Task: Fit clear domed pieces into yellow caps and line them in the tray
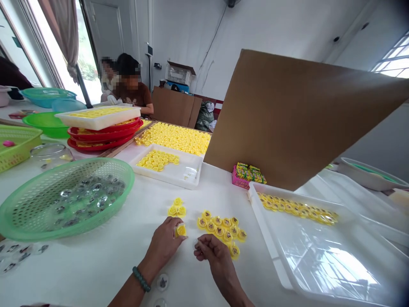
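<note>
My left hand (163, 242), with a green bead bracelet (141, 279) on the wrist, grips a small round yellow plastic piece (181, 230) between thumb and fingers. Close to its right, my right hand (214, 251) pinches a small clear disc (195, 244), partly hidden by the fingertips. Beyond the left hand sit a few plain yellow pieces (177, 210). Several yellow pieces with dark-printed discs (219, 230) stand grouped beyond and beside the right hand. A loose clear printed disc (162, 282) lies on the white table by my left wrist, another at the bottom edge.
A green basket (123, 204) of clear discs stands left. White trays hold yellow pieces, one tray (191, 181) ahead and one (277, 260) right. Stacked red trays (102, 138) are farther left. A large cardboard sheet (287, 119) leans behind a pink basket (240, 182). Another person (140, 100) sits behind.
</note>
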Action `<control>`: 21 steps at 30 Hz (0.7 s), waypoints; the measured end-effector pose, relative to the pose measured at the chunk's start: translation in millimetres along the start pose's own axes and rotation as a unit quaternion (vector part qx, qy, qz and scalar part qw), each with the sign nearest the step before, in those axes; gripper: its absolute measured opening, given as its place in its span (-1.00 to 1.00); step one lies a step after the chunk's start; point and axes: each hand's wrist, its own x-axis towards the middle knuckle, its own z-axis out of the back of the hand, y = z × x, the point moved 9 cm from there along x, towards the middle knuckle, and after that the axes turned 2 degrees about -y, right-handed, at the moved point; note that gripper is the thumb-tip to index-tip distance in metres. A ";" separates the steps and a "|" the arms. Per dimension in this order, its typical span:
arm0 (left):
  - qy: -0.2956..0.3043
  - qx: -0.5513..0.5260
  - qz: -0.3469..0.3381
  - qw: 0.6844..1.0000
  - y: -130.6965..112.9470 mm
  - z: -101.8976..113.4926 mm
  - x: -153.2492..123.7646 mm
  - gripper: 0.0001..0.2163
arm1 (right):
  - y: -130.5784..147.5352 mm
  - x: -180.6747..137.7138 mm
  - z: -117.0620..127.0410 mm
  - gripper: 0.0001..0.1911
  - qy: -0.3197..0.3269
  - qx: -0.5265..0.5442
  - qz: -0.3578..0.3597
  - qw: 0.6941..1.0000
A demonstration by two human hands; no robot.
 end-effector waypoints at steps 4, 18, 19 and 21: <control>-0.003 -0.110 -0.045 0.993 -17.0 7.4 -2.8 -0.84 | 4.0 7.7 5.1 -0.68 -0.024 0.014 0.008 1.000; 0.038 -0.353 0.109 0.928 0.2 -20.7 -1.7 -0.76 | 7.2 26.5 -11.9 -0.67 -0.053 0.056 -0.010 0.997; 0.030 -0.355 0.113 0.928 0.4 -19.2 -2.1 -0.76 | 6.0 26.4 -10.9 -0.67 -0.060 0.035 -0.008 0.998; 0.020 -0.364 0.117 0.924 -0.3 -18.0 -3.3 -0.75 | 4.6 25.7 -8.7 -0.66 -0.071 -0.010 -0.002 0.997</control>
